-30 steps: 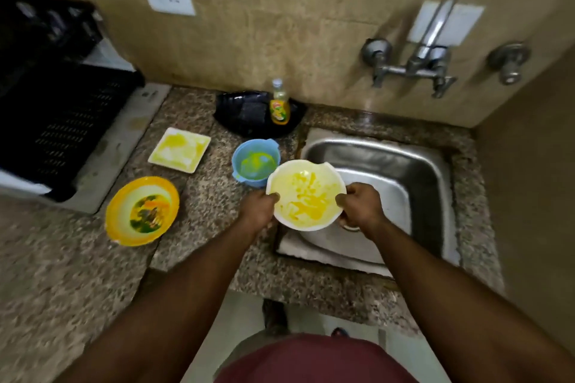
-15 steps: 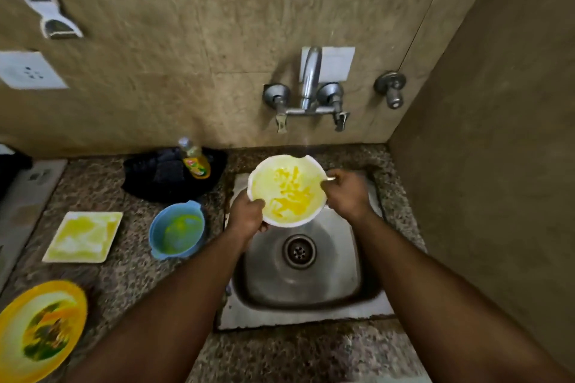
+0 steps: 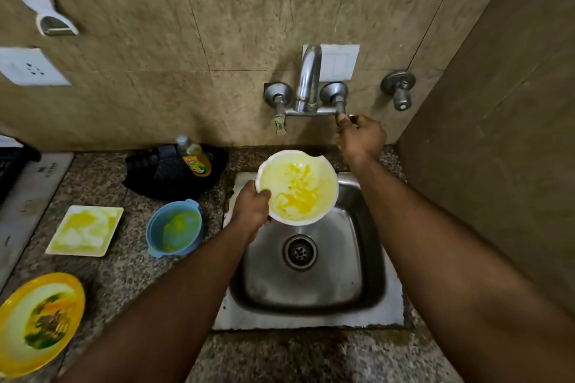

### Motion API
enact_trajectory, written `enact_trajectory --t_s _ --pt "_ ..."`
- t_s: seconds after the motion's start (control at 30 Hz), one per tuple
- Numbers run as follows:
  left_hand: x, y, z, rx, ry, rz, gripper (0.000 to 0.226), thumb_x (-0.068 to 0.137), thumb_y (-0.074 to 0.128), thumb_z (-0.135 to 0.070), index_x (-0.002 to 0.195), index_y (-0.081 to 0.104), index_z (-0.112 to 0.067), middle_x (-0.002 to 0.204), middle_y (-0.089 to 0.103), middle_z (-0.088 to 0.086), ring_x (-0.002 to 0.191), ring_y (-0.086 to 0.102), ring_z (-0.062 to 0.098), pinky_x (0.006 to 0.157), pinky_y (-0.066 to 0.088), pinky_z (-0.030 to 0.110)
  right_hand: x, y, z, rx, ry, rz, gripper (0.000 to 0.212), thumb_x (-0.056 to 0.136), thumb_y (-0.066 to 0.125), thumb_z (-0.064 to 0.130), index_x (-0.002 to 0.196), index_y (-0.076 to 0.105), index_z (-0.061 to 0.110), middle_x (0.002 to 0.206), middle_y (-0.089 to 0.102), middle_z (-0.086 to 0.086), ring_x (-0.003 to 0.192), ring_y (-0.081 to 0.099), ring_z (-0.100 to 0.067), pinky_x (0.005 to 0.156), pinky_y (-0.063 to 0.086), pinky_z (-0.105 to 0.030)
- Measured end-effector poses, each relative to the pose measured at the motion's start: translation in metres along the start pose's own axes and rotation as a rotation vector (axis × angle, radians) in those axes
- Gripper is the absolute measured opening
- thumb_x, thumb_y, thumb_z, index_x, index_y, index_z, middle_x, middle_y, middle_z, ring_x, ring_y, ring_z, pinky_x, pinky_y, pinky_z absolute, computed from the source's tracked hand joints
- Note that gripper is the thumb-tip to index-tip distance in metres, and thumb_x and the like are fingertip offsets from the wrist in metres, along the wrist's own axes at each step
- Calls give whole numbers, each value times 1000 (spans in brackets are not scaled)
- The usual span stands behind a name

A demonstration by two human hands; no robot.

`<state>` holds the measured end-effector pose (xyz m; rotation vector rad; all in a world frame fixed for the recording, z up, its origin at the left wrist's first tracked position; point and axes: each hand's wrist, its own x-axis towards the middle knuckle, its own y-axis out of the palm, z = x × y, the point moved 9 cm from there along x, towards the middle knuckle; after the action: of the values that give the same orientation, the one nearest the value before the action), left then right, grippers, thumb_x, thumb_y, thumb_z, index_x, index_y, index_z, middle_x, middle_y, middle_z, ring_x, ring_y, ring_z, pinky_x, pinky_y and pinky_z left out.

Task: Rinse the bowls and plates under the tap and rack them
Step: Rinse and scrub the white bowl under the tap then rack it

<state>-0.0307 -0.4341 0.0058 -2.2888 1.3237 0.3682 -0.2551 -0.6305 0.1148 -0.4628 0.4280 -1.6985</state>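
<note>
Head view looks down on a steel sink (image 3: 370,314) set into a speckled granite bench (image 3: 102,264). The left hand (image 3: 251,208) grips the near-left rim of a white bowl (image 3: 297,187) smeared yellow inside, thumb over the edge, holding it above the back of the sink, below the tap (image 3: 308,78) spout on the wall. The right hand (image 3: 361,137) is raised beyond the bowl to the tap's right-hand valve handle (image 3: 341,117), its fingers curled about it; the handle is mostly hidden by the fingers, so the grip seems closed on it, though I cannot see it fully. No water shows at the spout. Left of the left hand stands a blue bowl (image 3: 175,228) with yellow-green residue, and farther left lies a square white plate (image 3: 84,230) streaked yellow. Nearer the person than that, at the left edge, sits a round yellow plate (image 3: 37,320) with dark food remains. Beyond the blue bowl, a dish-soap bottle (image 3: 194,156) rests in a black tray (image 3: 155,177) against the wall.
</note>
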Motion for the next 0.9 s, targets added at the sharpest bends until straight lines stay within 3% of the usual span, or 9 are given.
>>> enact_trajectory --t_s 0.13,0.2,0.27,0.37,0.47,0.57,0.67,0.83,0.9 --pt "0 -5 -2 0 -1 -49 13 100 51 -16 112 56 -13 96 67 25 65 64 38 48 51 39 4 4 -16 -34 39 30 60 77 54 72 93 73 17 79 74 -2 72 72 -27 68 62 -47" --pt "2 -13 -1 41 32 -112 21 94 54 -26 112 58 -18 100 68 17 79 68 38 61 60 49 -25 -5 -4 -224 -40 40 50 85 57 61 96 70 14 81 72 -5 74 68 -28 70 58 -39" --pt "-1 -23 -5 137 91 -170 31 87 54 -32 114 60 -17 106 68 14 94 66 37 81 59 50 -64 -4 12 -396 -297 61 38 89 56 44 106 70 14 88 75 -10 78 70 -32 70 57 -36" --pt "-8 -42 -16 270 131 -249 26 97 56 -15 119 61 -1 113 67 22 104 63 39 84 47 38 -133 36 12 -462 -617 524 39 91 54 31 123 72 19 114 75 -11 100 70 -33 87 56 -36" --pt "-14 -58 -24 401 143 -332 28 100 54 -17 122 57 0 117 66 26 108 61 46 86 47 44 -185 76 -17 -745 -847 902 51 87 52 35 135 64 23 136 65 -4 129 56 -24 116 33 -38" --pt "-20 -58 -27 566 138 -320 30 101 53 -19 124 54 0 118 66 26 108 61 48 84 48 45 -180 96 -38 -1048 -877 869 77 84 55 35 155 37 11 162 35 -12 154 23 -25 126 9 -47" --pt "-22 -52 -28 587 137 -320 29 98 54 -17 121 55 1 118 66 28 108 62 48 85 49 45 -163 109 -37 -1194 -852 802 91 87 52 36 162 10 4 170 4 -18 158 -2 -30 126 -3 -52" --pt "-26 -61 -32 572 104 -411 27 97 53 -16 118 57 0 116 67 28 107 62 49 85 50 46 -212 107 -45 -1082 -832 923 98 82 59 42 160 16 1 168 12 -22 156 12 -33 127 5 -47" --pt "-29 -58 -30 614 101 -379 29 95 56 -14 119 57 1 117 67 28 108 63 48 85 50 45 -205 102 -46 -1158 -854 883 93 87 57 40 161 14 2 169 10 -19 157 11 -31 127 5 -48"
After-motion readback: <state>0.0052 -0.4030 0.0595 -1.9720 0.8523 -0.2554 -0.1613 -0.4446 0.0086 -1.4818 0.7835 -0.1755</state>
